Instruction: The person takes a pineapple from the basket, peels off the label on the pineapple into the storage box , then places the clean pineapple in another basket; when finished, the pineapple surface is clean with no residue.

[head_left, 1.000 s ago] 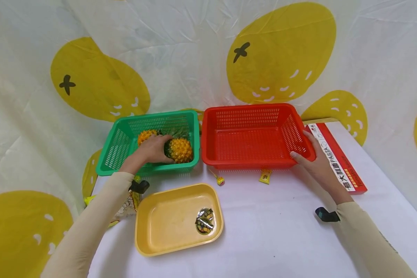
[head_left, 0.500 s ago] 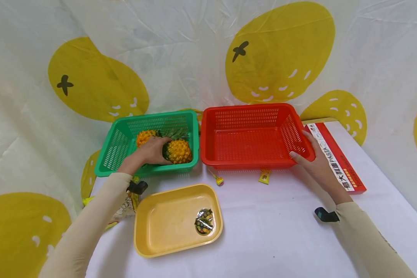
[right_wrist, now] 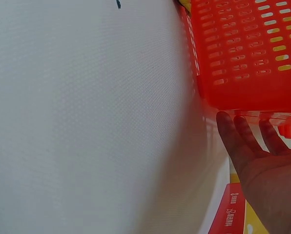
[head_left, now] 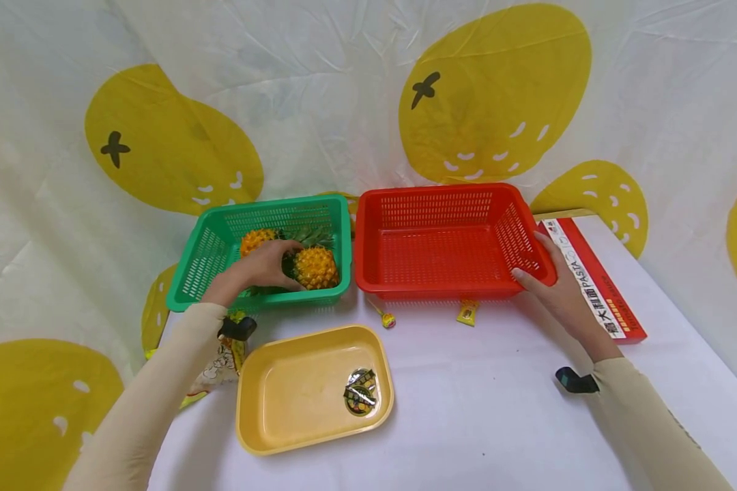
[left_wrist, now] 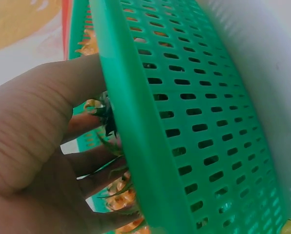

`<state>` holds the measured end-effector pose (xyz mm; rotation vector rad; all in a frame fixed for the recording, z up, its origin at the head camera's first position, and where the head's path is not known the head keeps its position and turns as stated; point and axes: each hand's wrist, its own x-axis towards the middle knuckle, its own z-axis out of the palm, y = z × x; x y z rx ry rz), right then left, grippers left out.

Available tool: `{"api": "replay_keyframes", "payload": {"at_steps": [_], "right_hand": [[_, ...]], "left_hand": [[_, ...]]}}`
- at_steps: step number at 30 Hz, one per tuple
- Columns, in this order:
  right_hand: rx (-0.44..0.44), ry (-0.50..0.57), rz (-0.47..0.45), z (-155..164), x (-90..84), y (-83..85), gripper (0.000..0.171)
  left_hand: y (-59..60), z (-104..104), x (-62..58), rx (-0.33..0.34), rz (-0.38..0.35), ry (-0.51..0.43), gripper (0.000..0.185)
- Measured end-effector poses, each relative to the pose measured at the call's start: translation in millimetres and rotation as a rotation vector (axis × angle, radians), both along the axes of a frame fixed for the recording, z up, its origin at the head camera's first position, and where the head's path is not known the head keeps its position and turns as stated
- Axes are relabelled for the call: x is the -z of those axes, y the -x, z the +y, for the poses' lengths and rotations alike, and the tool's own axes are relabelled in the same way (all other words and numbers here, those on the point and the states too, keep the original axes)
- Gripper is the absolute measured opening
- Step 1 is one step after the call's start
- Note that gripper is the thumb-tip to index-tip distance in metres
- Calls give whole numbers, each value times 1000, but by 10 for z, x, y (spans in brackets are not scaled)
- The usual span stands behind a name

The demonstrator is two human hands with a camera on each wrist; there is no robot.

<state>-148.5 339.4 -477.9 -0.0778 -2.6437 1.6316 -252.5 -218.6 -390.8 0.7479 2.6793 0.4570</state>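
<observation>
Two small pineapples lie in the green basket [head_left: 189, 279]: the right pineapple [head_left: 316, 266] near its front right corner, the left pineapple [head_left: 258, 241] farther back. My left hand [head_left: 258, 267] reaches over the front rim between them, thumb and fingers spread around the crown side of the right pineapple. In the left wrist view the fingers extend among green leaves, tips partly hidden by the rim. My right hand [head_left: 559, 290] holds the red basket [head_left: 436, 292] at its front right corner, thumb over the rim and fingers along the outside of the wall.
A yellow tray [head_left: 301, 382] with two dark round-printed packets [head_left: 361, 392] stands in front. A lollipop [head_left: 388, 319] and a small yellow sachet [head_left: 467, 312] lie before the red basket. A pasta box [head_left: 596, 279] lies at right; a snack bag [head_left: 224, 361] sits under the left forearm.
My left hand has drawn slightly left, and the gap between it and the right pineapple has widened. The right hand and red basket stay put.
</observation>
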Motion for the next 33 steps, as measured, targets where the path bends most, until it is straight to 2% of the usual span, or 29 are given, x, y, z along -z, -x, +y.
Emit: {"api": "replay_keyframes", "payload": {"at_steps": [6,14,17,22,27,30,33], "right_hand": [[2,-10,-1,16,5,18,92],[3,-37,-6,-19,44,5,92],[5,-76,-6,-19,19,12,92],[-6,-147,-14,6,-83,13,96],[10,-223,108,0,-265,-14,104],[11,-275,186,-42,-400,-34,107],[-8,-342,240,-100,-532,-75,109]], "left_hand": [[-7,-27,-73,-38,-24,-77,84],[-46,-67,-144,-62,44,-144,68],[-96,-48,-133,-79,124,-202,57],[-214,90,-117,-77,331,-269,50],[-332,238,-93,-14,528,-282,58],[-429,287,-67,17,593,-279,66],[-534,339,-39,30,619,-254,77]]}}
